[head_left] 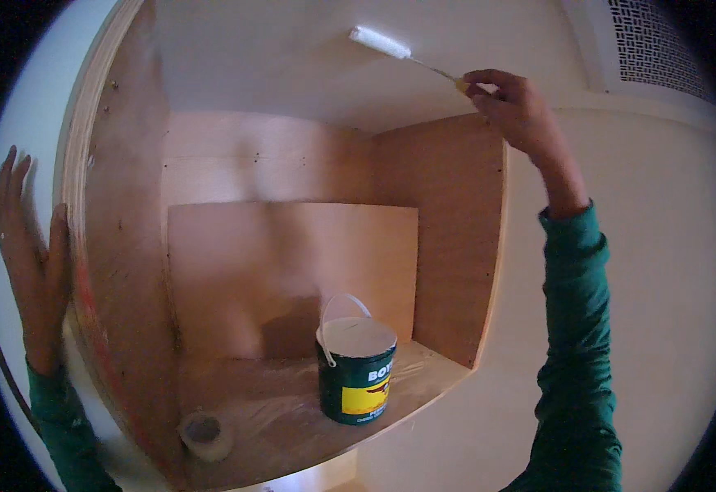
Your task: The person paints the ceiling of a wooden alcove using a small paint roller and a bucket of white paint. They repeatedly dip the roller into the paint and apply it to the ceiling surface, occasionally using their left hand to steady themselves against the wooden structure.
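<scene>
My right hand is raised at the upper right, its fingers closed round the yellow handle of a small paint roller. The roller's white sleeve points left, at the pale ceiling; whether it touches, I cannot tell. At the far left, my left hand lies with fingers spread on the pale wall, its thumb beside the edge of the wooden cabinet. Inside the cabinet, a dark green paint bucket with a yellow label and a raised white handle stands upright on the bottom board.
A roll of tape lies at the left front of the cabinet floor. A loose wooden panel leans against the back. A patterned vent grille is set in the ceiling at the upper right. The cabinet's front edge curves below the bucket.
</scene>
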`<state>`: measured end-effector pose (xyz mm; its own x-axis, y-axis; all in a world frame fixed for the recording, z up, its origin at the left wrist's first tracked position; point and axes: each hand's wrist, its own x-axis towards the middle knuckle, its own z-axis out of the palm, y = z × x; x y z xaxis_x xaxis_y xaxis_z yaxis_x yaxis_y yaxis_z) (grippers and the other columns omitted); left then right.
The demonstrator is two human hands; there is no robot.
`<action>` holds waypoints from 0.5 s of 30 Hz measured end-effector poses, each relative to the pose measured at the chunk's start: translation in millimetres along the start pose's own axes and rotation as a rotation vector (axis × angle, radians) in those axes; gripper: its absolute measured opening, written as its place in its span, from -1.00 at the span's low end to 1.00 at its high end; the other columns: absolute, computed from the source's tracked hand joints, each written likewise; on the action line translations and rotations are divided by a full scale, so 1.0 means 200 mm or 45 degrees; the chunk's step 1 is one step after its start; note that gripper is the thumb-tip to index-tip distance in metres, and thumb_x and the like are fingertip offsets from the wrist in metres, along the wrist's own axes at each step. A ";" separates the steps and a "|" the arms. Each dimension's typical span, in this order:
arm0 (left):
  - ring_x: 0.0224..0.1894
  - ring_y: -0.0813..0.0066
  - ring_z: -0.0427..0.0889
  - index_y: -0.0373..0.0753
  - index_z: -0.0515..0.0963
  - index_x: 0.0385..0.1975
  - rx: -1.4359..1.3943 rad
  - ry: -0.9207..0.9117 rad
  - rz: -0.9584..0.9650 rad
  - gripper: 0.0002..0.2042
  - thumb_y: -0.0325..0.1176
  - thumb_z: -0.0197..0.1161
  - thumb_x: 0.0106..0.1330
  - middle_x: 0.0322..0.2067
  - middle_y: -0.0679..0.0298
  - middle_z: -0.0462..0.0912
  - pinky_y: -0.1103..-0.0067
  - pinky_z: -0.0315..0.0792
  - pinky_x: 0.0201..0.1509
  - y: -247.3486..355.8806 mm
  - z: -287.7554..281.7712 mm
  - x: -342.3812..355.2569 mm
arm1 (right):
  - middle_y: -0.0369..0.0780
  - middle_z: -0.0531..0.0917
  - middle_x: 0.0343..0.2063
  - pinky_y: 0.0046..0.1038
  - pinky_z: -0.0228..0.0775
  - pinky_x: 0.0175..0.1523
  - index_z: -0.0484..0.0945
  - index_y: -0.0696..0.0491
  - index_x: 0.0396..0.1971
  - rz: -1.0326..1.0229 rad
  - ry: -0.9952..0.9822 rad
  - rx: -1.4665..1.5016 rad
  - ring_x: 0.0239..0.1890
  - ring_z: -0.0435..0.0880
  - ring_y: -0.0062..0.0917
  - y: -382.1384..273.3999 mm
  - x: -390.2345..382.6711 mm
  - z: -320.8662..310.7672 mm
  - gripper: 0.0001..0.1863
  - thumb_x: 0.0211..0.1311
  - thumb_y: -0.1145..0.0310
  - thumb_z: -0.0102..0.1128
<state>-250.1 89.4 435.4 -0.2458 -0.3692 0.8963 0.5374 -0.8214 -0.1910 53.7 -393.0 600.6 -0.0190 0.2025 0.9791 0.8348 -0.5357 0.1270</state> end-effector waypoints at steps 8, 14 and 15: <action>0.53 0.04 0.18 -0.19 0.32 0.41 -0.068 0.016 -0.005 -0.47 -0.26 0.19 0.46 0.49 0.08 0.23 0.18 0.07 0.58 0.03 0.08 -0.04 | -0.02 0.76 -0.24 -0.19 0.57 -0.02 0.69 0.05 0.01 -0.102 -0.055 -0.136 -0.19 0.75 -0.10 0.16 0.21 0.74 -0.66 0.30 0.26 0.23; 0.52 0.02 0.19 -0.24 0.32 0.40 -0.033 -0.006 0.003 -0.47 -0.29 0.19 0.46 0.47 0.05 0.24 0.18 0.08 0.56 0.03 0.00 -0.02 | 0.02 0.75 -0.17 -0.03 0.57 0.09 0.71 0.02 -0.11 -0.034 -0.071 -0.098 -0.08 0.71 0.06 0.18 0.31 1.21 -0.70 0.21 0.25 0.19; 0.52 0.02 0.19 -0.25 0.32 0.40 -0.023 -0.009 0.001 -0.47 -0.29 0.18 0.46 0.47 0.04 0.25 0.18 0.08 0.56 0.03 0.01 -0.02 | 0.02 0.74 -0.16 -0.02 0.57 0.10 0.71 0.01 -0.11 0.003 -0.076 -0.112 -0.06 0.71 0.07 0.18 0.32 1.25 -0.70 0.21 0.26 0.18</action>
<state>-244.6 86.2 431.6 -0.2399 -0.3669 0.8988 0.5226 -0.8291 -0.1989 219.5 -193.9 627.5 0.0182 0.2485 0.9684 0.7833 -0.6055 0.1407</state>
